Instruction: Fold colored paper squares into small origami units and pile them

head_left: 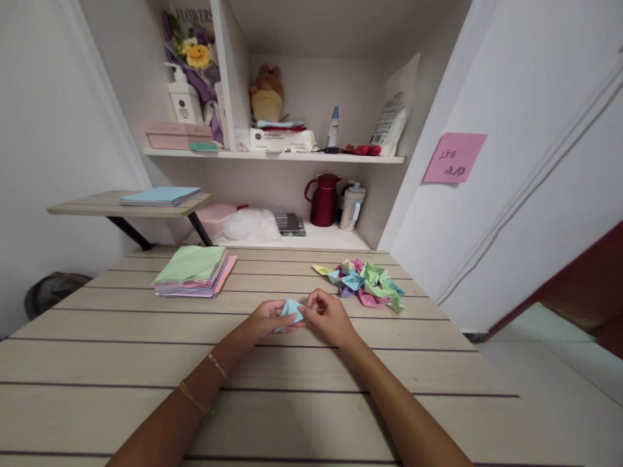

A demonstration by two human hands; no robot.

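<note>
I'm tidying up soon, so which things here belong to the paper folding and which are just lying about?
Belong, it seems:
held blue paper
stacked colored sheets
folded paper pieces
blue sheets on the raised board, probably

Just lying about, apparently:
red jug
plush toy
white pump bottle

You've got a wide lane straight ahead between the paper stack (192, 266) and folded-paper pile (353, 280), but that pile's just past your right hand (331, 319).
</note>
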